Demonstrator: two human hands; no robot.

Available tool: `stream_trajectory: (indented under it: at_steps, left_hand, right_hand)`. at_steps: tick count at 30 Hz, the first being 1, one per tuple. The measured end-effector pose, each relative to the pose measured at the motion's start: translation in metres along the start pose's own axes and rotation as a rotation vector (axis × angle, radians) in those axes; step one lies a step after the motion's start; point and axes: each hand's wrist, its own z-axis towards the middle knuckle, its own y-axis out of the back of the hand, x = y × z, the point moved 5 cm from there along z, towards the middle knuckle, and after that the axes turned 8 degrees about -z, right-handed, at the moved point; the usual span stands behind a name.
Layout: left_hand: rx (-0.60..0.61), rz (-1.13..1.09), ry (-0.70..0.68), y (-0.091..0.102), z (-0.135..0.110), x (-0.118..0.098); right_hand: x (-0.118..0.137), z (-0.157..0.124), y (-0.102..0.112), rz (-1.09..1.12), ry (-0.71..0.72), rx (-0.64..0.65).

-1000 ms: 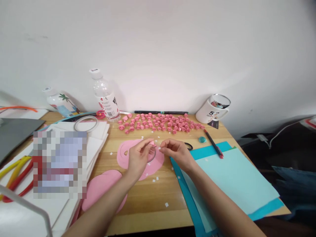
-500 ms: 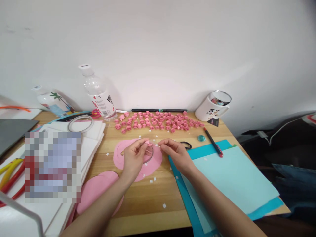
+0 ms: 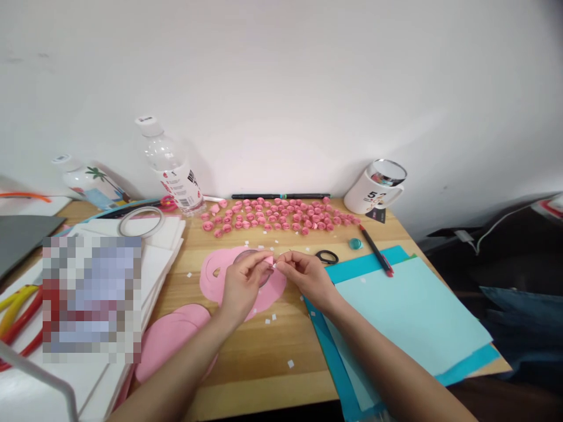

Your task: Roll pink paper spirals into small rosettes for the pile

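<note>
My left hand [image 3: 241,282] is closed in a pinch on a small pink paper roll [image 3: 268,259], mostly covered by the fingers. Right up against it, the fingertips of my right hand [image 3: 308,280] are pinched together. A tiny white bit shows between the two hands, and I cannot make out what the right fingers grip. Below them lie pink paper cutouts [image 3: 211,290], with a dark-edged tape ring [image 3: 264,280] partly hidden on top. Many rolled pink paper roses [image 3: 271,213] are spread along the back of the wooden table [image 3: 250,363].
A bottle [image 3: 176,181] and a white mug [image 3: 372,190] stand near the wall. Blue paper sheets [image 3: 409,328], a pen [image 3: 376,249], scissors [image 3: 328,257] and a teal roll [image 3: 355,244] are on the right. Pink discs [image 3: 171,340] and white stacks [image 3: 162,269] lie left.
My right hand has moved left, so its fingertips now meet the pink paper roll in my left hand. The view has shifted slightly.
</note>
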Motion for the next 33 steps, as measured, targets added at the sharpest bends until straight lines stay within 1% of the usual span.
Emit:
stream_trajectory:
  at_steps: [3,5,9,17,20,26,27,29,31,33]
  left_hand:
    - [0.042,-0.149,0.149,-0.001,0.002,0.008]
    - [0.066,-0.206,0.197,-0.001,0.003,0.011]
    - [0.083,-0.262,0.218,-0.001,0.004,0.014]
    - [0.099,-0.286,0.275,-0.003,0.003,0.017]
    - [0.100,-0.304,0.283,-0.004,0.002,0.017]
    - [0.102,-0.317,0.283,-0.006,0.000,0.016]
    - [0.099,-0.312,0.283,-0.006,-0.001,0.015]
    - [0.101,-0.299,0.270,-0.007,-0.001,0.014]
    - [0.112,-0.291,0.242,-0.008,-0.001,0.012]
    - [0.109,-0.302,0.209,-0.008,-0.001,0.011]
  right_hand:
    - [-0.002,0.001,0.002,-0.017,0.002,-0.012]
    - [-0.004,0.001,0.003,-0.040,0.009,-0.027]
    - [-0.006,0.001,0.005,-0.131,0.049,-0.054]
    - [-0.005,0.000,0.006,-0.285,0.107,-0.113]
    - [-0.002,-0.001,0.007,-0.360,0.156,-0.145]
    - [0.007,-0.008,0.006,-0.531,0.291,-0.264]
    - [0.007,-0.009,0.006,-0.532,0.288,-0.284]
    - [0.004,-0.009,0.008,-0.485,0.237,-0.308]
    - [-0.001,-0.007,0.010,-0.379,0.169,-0.296]
    - [-0.003,-0.005,0.012,-0.262,0.143,-0.272]
